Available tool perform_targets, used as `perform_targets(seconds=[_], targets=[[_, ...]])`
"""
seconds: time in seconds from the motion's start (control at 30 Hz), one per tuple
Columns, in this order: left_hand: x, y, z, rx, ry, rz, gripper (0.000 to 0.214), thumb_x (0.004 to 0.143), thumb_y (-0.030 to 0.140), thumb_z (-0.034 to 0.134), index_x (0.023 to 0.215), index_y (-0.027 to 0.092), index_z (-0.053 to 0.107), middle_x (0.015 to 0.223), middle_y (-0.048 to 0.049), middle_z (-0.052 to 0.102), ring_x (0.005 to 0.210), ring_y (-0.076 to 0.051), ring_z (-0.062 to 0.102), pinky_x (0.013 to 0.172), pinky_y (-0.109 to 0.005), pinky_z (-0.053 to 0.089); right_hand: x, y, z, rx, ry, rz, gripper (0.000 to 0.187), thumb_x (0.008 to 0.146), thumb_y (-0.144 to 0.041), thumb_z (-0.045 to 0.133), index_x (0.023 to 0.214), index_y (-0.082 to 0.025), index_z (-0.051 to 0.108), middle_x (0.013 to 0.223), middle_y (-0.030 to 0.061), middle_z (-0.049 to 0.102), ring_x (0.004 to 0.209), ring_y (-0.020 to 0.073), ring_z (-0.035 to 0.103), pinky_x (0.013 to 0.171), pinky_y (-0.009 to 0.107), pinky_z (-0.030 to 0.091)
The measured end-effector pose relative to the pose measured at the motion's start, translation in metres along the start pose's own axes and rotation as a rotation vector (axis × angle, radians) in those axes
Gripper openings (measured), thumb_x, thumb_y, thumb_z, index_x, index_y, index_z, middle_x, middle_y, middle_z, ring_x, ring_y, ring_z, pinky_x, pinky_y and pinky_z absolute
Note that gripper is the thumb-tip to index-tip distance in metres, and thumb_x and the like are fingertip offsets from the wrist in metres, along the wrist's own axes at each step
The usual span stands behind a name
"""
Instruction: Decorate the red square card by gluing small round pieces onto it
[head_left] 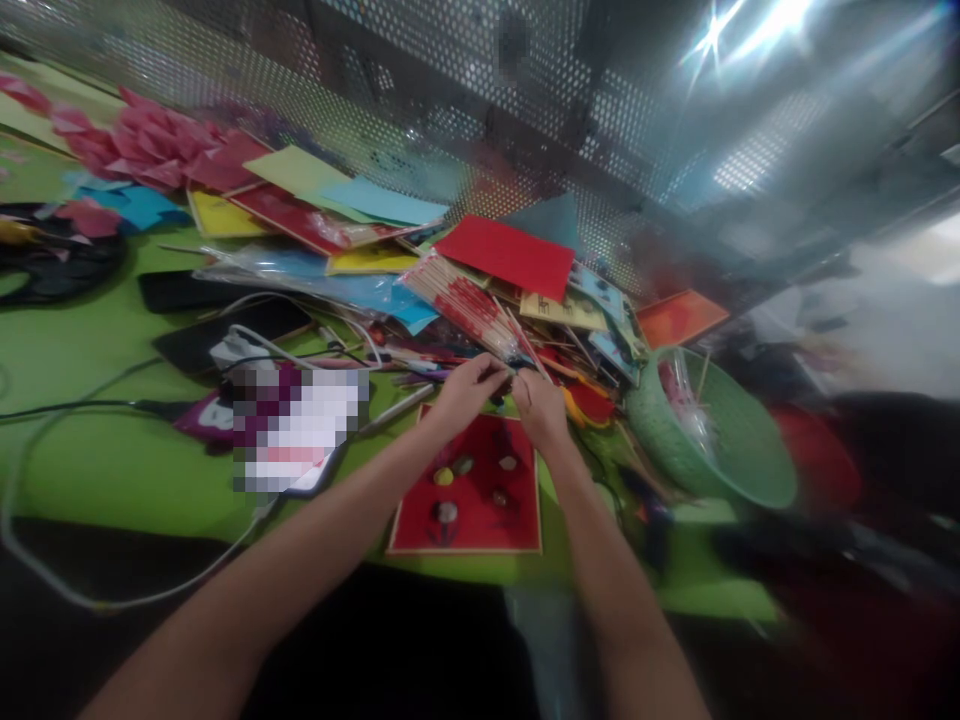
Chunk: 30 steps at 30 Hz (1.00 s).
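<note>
The red board (469, 535) with small stones (444, 477) lies by the front edge of the green counter (82, 470). The left hand (474, 385) and right hand (540, 405) meet over its back edge. Their fingers bend in; I can't tell if they pinch anything. Sticks (461, 300) crowd behind, before a holey wall (450, 80). Clear plastic (694, 415) sits in the green bowl (660, 435).

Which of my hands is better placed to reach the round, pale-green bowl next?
Probably your right hand: it's nearer the bowl, which stands to its right; your left hand is farther off.
</note>
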<state>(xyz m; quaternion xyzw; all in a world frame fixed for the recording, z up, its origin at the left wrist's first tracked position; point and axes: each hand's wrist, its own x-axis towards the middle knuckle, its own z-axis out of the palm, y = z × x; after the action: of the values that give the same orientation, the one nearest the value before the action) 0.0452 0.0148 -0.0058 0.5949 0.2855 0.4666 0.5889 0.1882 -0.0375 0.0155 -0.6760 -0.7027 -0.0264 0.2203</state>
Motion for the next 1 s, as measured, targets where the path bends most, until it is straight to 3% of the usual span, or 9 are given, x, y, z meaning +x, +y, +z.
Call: perform_targets(seconds=[0.4,0.7,0.87,1.0], targets=[[0.002,-0.008,0.002,-0.055,0.027,-0.003,0.018,0.087,0.035,0.061,0.088,0.018,0.064,0.08,-0.0017,0.067,0.076,-0.017,0.061,0.075,-0.03,0.049,0.001,0.004,-0.003,0.073,-0.018,0.013,0.037,0.103,-0.039,0.025,0.082,-0.023,0.051,0.076,0.0033,0.06,0.073,0.0189,0.055,0.067,0.028,0.034],[-0.008,0.005,0.0,0.361,0.09,0.171,0.01,0.091,0.025,0.059,0.092,0.019,0.067,0.089,-0.0035,0.072,0.082,-0.018,0.064,0.078,-0.029,0.046,-0.001,-0.005,-0.005,-0.118,-0.039,-0.023,0.031,0.102,-0.031,0.033,0.087,-0.02,0.058,0.083,0.0072,0.066,0.077,0.0202,0.057,0.067,0.029,0.031],[-0.01,0.009,-0.001,0.462,0.079,0.229,0.011,0.092,0.021,0.057,0.092,0.018,0.067,0.088,-0.0045,0.07,0.08,-0.018,0.061,0.074,-0.028,0.043,0.0,-0.008,-0.005,-0.015,0.014,0.005,0.025,0.095,-0.027,0.04,0.074,-0.021,0.053,0.073,0.0036,0.061,0.069,0.0177,0.052,0.064,0.028,0.028],[-0.009,0.011,0.0,0.392,0.058,0.215,0.012,0.091,0.023,0.058,0.091,0.018,0.068,0.087,-0.0039,0.07,0.079,-0.017,0.06,0.074,-0.028,0.043,-0.001,-0.01,-0.008,0.143,0.078,0.063,0.024,0.088,-0.027,0.044,0.065,-0.022,0.046,0.062,-0.0004,0.052,0.062,0.0153,0.045,0.06,0.028,0.027]])
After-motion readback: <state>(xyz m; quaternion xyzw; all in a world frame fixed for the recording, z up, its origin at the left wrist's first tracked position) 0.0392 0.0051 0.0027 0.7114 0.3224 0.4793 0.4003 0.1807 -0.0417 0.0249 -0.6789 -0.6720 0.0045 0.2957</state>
